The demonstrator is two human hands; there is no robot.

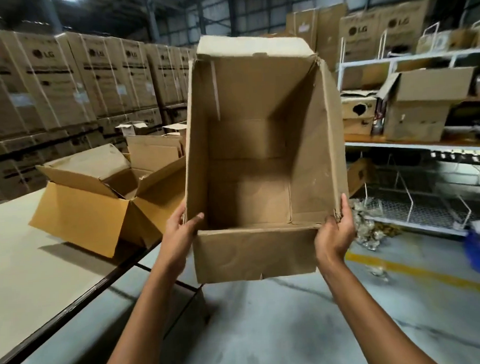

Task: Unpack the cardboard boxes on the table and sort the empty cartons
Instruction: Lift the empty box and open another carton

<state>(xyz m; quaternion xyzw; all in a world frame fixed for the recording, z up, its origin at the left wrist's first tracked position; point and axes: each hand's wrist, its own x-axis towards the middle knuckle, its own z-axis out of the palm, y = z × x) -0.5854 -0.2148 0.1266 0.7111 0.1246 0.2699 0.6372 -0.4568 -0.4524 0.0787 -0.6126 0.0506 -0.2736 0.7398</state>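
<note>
Holding item one: an empty carton point(263, 164), worn brown cardboard, raised in the air beyond the table's edge, open mouth tipped toward the person, nothing inside; bottom flaps visible at the back, near flap hanging down in front, far flap standing up at the top

Left hand point(180, 228): clasped on the carton's lower left corner, thumb hooked over the rim to the inside, fingers behind the wall and out of sight

Right hand point(336, 232): clasped on the lower right corner, thumb laid over the rim, fingers pressed flat up the outer wall

Both forearms bare, reaching forward from below

Item two: table point(25, 262), pale top with a dark edge, at the left, running away from the viewer

Item three: open box point(97, 215), lighter tan, resting on the table just left of the held carton, flaps splayed outward; contents cannot be made out

Item four: flattened or folded cardboard pieces point(155, 149), standing behind the open box

Item five: concrete floor point(295, 330), grey, with a yellow line point(418, 270) painted across at the right

Item six: white wire shelving point(413, 144), right side, carrying several battered opened cartons; crumpled packing paper point(370, 231) heaped at its foot

Item seven: stacked cartons point(64, 79), strapped, marked LG, walling the far left and continuing behind the shelving
</note>
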